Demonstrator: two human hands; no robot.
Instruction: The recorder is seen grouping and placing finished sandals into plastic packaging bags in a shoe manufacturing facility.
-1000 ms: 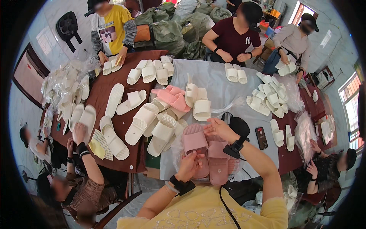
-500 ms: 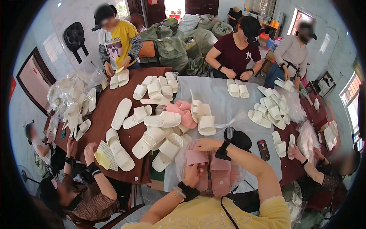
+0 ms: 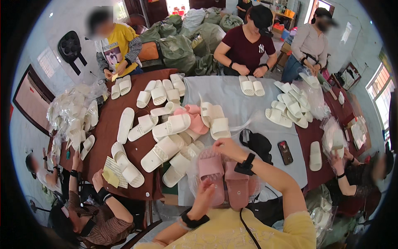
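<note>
A pair of pink slippers lies in front of me, with clear plastic film (image 3: 192,174) around and beneath it. My left hand (image 3: 202,196) is raised over the lower part of the left pink slipper (image 3: 211,167); its fingers are smeared by motion. Just above that slipper's toe, my right hand (image 3: 229,148) has its fingertips pinched together, and whatever is between them is too small to make out. The right pink slipper (image 3: 237,191) rests next to its mate, below my right wrist.
White slippers (image 3: 159,152) are heaped to the left around another pink pair (image 3: 192,118). More white slippers (image 3: 292,103) lie at the right, beyond a phone (image 3: 285,152) and a black cap (image 3: 256,145). Several co-workers sit or stand around the table.
My right hand has lifted off the left pink slipper's strap, and my left hand has drawn back from it. At the right, a co-worker's white slipper has moved into a plastic bag. The view has shifted.
</note>
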